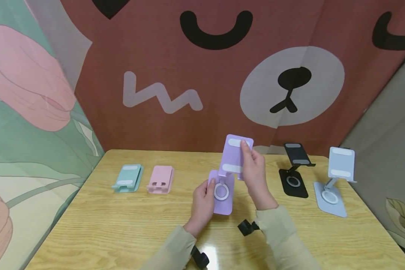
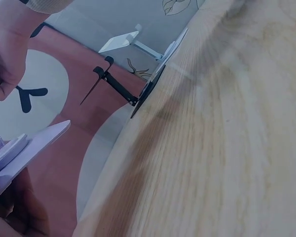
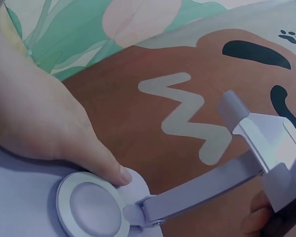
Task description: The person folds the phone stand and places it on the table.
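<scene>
A purple phone stand, unfolded, is held above the table by both hands. My left hand (image 1: 203, 204) grips the edge of its base (image 1: 224, 206), thumb on top beside the white ring. My right hand (image 1: 256, 178) pinches the right side of the upper plate (image 1: 231, 155), thumb on its front. In the right wrist view the left hand (image 3: 54, 113) lies over the base near the ring (image 3: 92, 207), and a hinged arm (image 3: 204, 185) joins base and plate. The left wrist view catches the base (image 2: 34, 148) at its left edge and the right hand (image 2: 10, 47) above.
Folded teal (image 1: 128, 178) and pink (image 1: 161, 179) stands lie on the wooden table (image 1: 104, 225) at the left. Unfolded black (image 1: 293, 183) and light blue (image 1: 330, 198) stands are at the right. A printed cloth (image 1: 155, 127) hangs behind the table.
</scene>
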`<act>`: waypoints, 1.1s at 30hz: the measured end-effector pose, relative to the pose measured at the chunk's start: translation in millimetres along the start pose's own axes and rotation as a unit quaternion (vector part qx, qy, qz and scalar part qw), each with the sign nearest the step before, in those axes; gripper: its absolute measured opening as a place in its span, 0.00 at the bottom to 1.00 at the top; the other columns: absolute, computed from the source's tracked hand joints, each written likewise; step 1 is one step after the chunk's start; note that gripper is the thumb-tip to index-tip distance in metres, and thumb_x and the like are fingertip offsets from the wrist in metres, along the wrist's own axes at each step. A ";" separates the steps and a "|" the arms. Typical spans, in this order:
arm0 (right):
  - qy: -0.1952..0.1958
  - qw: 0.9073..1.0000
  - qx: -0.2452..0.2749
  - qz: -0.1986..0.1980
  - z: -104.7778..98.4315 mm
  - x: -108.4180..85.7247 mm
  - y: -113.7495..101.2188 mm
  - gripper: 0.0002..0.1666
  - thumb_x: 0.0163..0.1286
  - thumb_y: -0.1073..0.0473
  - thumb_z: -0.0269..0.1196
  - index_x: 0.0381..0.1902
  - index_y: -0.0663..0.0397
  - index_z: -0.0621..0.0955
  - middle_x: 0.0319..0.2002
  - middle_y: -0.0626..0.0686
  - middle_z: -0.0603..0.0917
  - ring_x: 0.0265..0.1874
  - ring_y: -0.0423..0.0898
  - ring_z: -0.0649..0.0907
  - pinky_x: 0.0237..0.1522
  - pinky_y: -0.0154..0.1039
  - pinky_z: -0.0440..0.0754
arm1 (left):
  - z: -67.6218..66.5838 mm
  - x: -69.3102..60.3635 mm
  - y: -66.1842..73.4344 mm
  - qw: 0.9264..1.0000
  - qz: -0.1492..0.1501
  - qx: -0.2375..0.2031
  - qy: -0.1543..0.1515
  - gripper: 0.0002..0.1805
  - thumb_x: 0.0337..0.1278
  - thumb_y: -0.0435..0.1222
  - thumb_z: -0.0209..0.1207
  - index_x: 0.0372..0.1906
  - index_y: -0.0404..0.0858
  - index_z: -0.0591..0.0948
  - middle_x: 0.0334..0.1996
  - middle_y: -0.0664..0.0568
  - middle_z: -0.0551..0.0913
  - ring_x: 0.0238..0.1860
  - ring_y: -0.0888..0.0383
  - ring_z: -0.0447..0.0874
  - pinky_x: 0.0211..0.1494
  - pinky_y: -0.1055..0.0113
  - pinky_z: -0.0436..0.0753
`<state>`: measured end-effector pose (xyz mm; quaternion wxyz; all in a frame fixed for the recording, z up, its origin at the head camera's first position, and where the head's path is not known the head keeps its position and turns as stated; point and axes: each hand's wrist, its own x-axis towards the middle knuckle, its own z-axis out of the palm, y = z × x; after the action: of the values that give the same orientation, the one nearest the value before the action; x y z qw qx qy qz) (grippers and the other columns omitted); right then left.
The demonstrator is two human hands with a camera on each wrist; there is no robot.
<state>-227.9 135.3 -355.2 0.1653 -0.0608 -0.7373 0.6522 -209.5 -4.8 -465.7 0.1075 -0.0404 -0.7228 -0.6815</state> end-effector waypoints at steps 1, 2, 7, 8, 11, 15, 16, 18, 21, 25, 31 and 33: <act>-0.002 1.000 -0.001 -0.002 -0.1 -0.2 0.3 0.42 0.73 0.25 0.49 0.42 0.59 0.83 0.36 0.60 0.83 0.29 0.51 0.82 0.23 0.40 0.81 | -0.2 0.0 -0.1 1.000 0.001 0.006 0.003 0.19 0.79 0.44 0.52 0.38 0.35 0.86 0.29 0.52 0.84 0.35 0.58 0.81 0.39 0.63 0.82; -0.002 1.000 -0.002 -0.004 -0.2 -0.8 0.1 0.42 0.74 0.25 0.48 0.42 0.59 0.83 0.36 0.60 0.83 0.30 0.51 0.82 0.25 0.40 0.81 | -0.5 0.0 0.0 1.000 0.003 0.011 0.005 0.19 0.79 0.44 0.51 0.37 0.36 0.86 0.29 0.52 0.84 0.34 0.59 0.81 0.38 0.63 0.82; -0.002 1.000 -0.010 -0.016 -0.1 -2.7 0.6 0.43 0.76 0.26 0.41 0.43 0.59 0.81 0.39 0.61 0.83 0.35 0.52 0.82 0.32 0.43 0.82 | -1.7 0.7 0.0 0.999 0.012 0.026 0.014 0.20 0.80 0.45 0.50 0.34 0.38 0.85 0.27 0.53 0.83 0.32 0.59 0.80 0.36 0.63 0.82; 0.000 1.000 -0.010 -0.018 0.0 -2.9 0.7 0.44 0.76 0.25 0.41 0.42 0.59 0.81 0.39 0.61 0.83 0.36 0.52 0.81 0.33 0.43 0.82 | -1.9 0.5 0.1 0.999 0.012 0.026 0.014 0.20 0.80 0.45 0.50 0.34 0.38 0.84 0.27 0.54 0.83 0.32 0.59 0.80 0.36 0.63 0.82; 0.000 1.000 -0.010 -0.022 0.1 -3.0 1.7 0.44 0.76 0.25 0.41 0.40 0.59 0.82 0.38 0.61 0.83 0.35 0.53 0.82 0.32 0.44 0.82 | -2.2 -0.3 -0.2 0.999 0.009 0.028 0.014 0.20 0.80 0.45 0.50 0.35 0.39 0.85 0.27 0.54 0.83 0.33 0.59 0.81 0.37 0.63 0.82; -0.009 1.000 -0.010 -0.027 0.1 -3.9 2.3 0.43 0.77 0.27 0.43 0.36 0.61 0.82 0.36 0.61 0.83 0.33 0.52 0.82 0.30 0.42 0.82 | -2.8 -0.8 -1.1 0.999 0.010 0.027 0.024 0.20 0.80 0.45 0.50 0.35 0.39 0.85 0.29 0.54 0.84 0.33 0.59 0.82 0.37 0.62 0.83; -0.012 0.999 -0.010 -0.028 0.1 -4.1 2.4 0.43 0.78 0.28 0.43 0.36 0.62 0.83 0.36 0.61 0.83 0.33 0.52 0.82 0.30 0.42 0.82 | -3.1 -0.5 -1.3 0.999 0.012 0.028 0.029 0.20 0.80 0.45 0.50 0.35 0.39 0.85 0.29 0.54 0.84 0.33 0.59 0.82 0.37 0.62 0.83; -0.019 0.999 -0.012 -0.033 -0.1 -4.6 2.1 0.43 0.79 0.29 0.43 0.37 0.63 0.83 0.36 0.61 0.83 0.33 0.51 0.82 0.30 0.41 0.82 | -3.7 0.2 -1.4 0.999 0.017 0.030 0.037 0.20 0.80 0.44 0.50 0.35 0.39 0.85 0.30 0.53 0.85 0.33 0.59 0.83 0.37 0.62 0.84; -0.031 0.999 -0.014 -0.032 -0.7 -5.0 1.1 0.44 0.79 0.29 0.41 0.41 0.63 0.84 0.37 0.62 0.83 0.34 0.51 0.82 0.30 0.41 0.82 | -4.6 1.7 -1.9 0.998 0.026 0.032 0.043 0.19 0.80 0.44 0.50 0.36 0.38 0.86 0.30 0.53 0.86 0.33 0.59 0.83 0.37 0.62 0.84; -0.042 0.999 -0.014 -0.016 -0.6 -5.3 0.2 0.45 0.78 0.28 0.40 0.42 0.63 0.83 0.37 0.61 0.83 0.33 0.51 0.81 0.29 0.41 0.82 | -6.4 3.3 -2.6 0.998 0.028 0.039 0.047 0.19 0.79 0.43 0.51 0.35 0.38 0.86 0.30 0.53 0.86 0.32 0.59 0.82 0.36 0.62 0.83; -0.048 0.999 -0.001 0.003 0.9 -6.0 1.5 0.44 0.79 0.29 0.40 0.41 0.63 0.82 0.35 0.59 0.83 0.32 0.49 0.81 0.30 0.40 0.80 | -9.6 6.0 -2.8 0.998 0.025 0.046 0.046 0.20 0.79 0.44 0.52 0.33 0.37 0.85 0.28 0.52 0.85 0.30 0.58 0.81 0.35 0.62 0.83; -0.050 0.999 0.002 0.004 1.4 -6.3 1.7 0.44 0.79 0.29 0.40 0.41 0.63 0.83 0.35 0.59 0.84 0.33 0.49 0.81 0.31 0.40 0.80 | -10.3 7.2 -2.5 0.997 0.027 0.048 0.046 0.20 0.79 0.44 0.52 0.32 0.37 0.84 0.27 0.52 0.84 0.30 0.59 0.80 0.34 0.62 0.82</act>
<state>-222.7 132.3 -358.1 0.1254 -0.0309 -0.7430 0.6567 -215.9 -15.8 -466.1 0.1611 -0.0233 -0.7473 -0.6443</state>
